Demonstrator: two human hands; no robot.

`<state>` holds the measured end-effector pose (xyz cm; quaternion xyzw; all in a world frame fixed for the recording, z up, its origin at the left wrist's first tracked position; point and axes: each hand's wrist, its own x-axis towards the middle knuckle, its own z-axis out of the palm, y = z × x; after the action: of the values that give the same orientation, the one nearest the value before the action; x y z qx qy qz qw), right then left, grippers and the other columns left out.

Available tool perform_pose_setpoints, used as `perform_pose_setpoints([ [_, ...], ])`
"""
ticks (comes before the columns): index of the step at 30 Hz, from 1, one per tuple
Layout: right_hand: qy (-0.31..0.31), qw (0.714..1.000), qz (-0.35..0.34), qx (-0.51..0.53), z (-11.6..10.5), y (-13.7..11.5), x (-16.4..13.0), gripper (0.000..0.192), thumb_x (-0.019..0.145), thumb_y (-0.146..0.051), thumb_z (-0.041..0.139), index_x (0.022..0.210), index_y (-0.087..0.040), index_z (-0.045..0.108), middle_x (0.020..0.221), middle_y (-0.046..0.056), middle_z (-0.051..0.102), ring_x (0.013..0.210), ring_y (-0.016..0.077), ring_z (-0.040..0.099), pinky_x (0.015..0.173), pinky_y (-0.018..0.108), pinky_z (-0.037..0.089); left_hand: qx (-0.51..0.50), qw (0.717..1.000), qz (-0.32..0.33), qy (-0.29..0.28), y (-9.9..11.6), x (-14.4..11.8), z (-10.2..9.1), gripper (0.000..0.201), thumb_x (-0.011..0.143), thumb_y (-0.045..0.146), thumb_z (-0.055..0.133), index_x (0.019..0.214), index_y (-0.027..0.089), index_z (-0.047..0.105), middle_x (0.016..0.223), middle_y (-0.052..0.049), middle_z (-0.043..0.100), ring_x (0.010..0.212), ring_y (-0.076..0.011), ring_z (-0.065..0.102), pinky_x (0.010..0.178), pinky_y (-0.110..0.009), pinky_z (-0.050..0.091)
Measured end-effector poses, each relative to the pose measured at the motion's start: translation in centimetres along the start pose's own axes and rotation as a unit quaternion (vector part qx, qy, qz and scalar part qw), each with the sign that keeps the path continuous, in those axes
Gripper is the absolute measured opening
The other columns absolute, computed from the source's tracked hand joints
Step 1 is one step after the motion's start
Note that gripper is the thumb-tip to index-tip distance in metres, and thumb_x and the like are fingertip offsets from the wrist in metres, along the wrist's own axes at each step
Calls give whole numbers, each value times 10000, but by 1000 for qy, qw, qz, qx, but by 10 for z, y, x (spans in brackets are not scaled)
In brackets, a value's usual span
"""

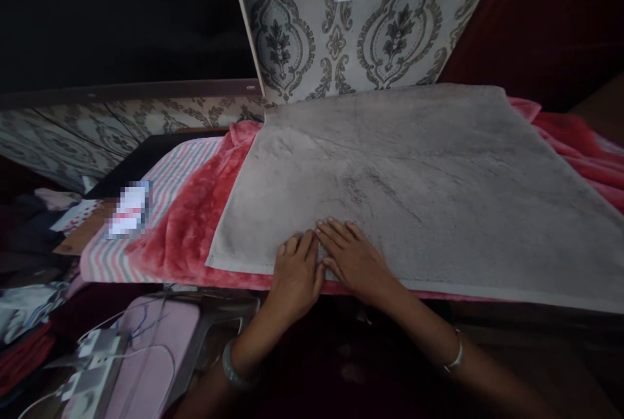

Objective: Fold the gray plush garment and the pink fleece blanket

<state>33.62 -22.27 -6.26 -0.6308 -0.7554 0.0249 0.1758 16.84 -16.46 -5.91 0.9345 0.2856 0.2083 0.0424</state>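
A large grey towel (419,172) lies spread flat over a red fleece blanket (195,224) on a raised surface. My left hand (296,273) rests palm down on the towel's near edge, fingers together and flat. My right hand (355,258) lies flat beside it, the fingertips of both hands touching. Neither hand holds anything. A green bangle sits on my left wrist and a thin silver one on my right.
A striped pink-and-white cloth (160,178) lies under the blanket at left, with a small box (129,210) on it. A patterned board (361,23) with a paper reading 277 stands behind. A pink item (156,354) and white cables (92,354) sit at the lower left.
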Motion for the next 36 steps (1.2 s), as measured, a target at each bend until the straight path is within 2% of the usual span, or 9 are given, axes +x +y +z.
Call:
perform_pose_setpoints([
  [5,-6,1000,2,20,-4,6,-6,563,1034,-339,405,1581,-212,363,1602,93,404,1509,236,313,1220,525,308,-22,999,3,-26,-4,4,-11,445,948,242,531,1377,127,554,1376,-158,599,1182,-322,551,983,-514,503],
  [7,19,999,24,27,-16,24,-11,573,1039,-376,398,1588,-220,350,1606,102,397,1505,247,322,1214,533,308,-41,999,3,3,-11,6,-18,479,974,287,516,1431,142,504,1435,-165,557,1252,-316,533,1038,-510,480],
  [10,70,990,121,-12,-34,58,-25,578,1048,-432,363,1590,-232,351,1640,113,328,1535,305,234,1202,606,266,-21,999,7,41,-18,14,-24,608,996,341,495,1558,171,333,1603,-173,376,1454,-342,369,1143,-561,381],
  [12,68,982,169,-40,-37,77,-35,590,1042,-478,365,1593,-268,344,1663,99,279,1544,339,185,1185,645,251,-1,999,24,30,-16,22,-20,685,997,382,501,1600,189,237,1664,-158,266,1533,-346,230,1196,-602,294],
  [14,37,982,178,-58,-34,87,-42,603,1027,-523,386,1590,-310,345,1667,80,275,1540,356,192,1177,665,241,8,999,49,-5,-11,29,-11,718,991,434,518,1606,207,226,1674,-141,249,1554,-337,184,1221,-625,236],
  [20,3,981,171,-88,-23,87,-44,611,1024,-560,381,1587,-327,345,1661,67,289,1535,351,211,1184,673,213,24,994,71,-83,-3,32,17,695,990,515,496,1580,199,311,1629,-149,356,1520,-327,295,1213,-635,247],
  [27,9,982,176,-64,-29,84,-43,586,1026,-521,405,1573,-312,376,1660,67,285,1543,332,191,1194,668,203,20,991,82,-104,-13,33,8,687,1002,526,464,1587,210,292,1631,-147,352,1521,-323,298,1192,-635,287],
  [32,-7,987,160,-20,-47,92,-34,514,1055,-418,345,1539,-279,444,1639,98,330,1527,311,255,1172,644,281,10,989,102,-106,-2,71,0,673,1004,512,464,1584,210,307,1632,-159,346,1521,-337,294,1197,-651,262],
  [36,5,988,146,-45,-49,98,-28,545,1039,-397,411,1572,-290,378,1652,95,294,1538,309,220,1180,649,258,-6,973,174,-155,5,103,14,709,993,523,477,1593,201,282,1657,-154,289,1551,-320,215,1216,-664,189],
])
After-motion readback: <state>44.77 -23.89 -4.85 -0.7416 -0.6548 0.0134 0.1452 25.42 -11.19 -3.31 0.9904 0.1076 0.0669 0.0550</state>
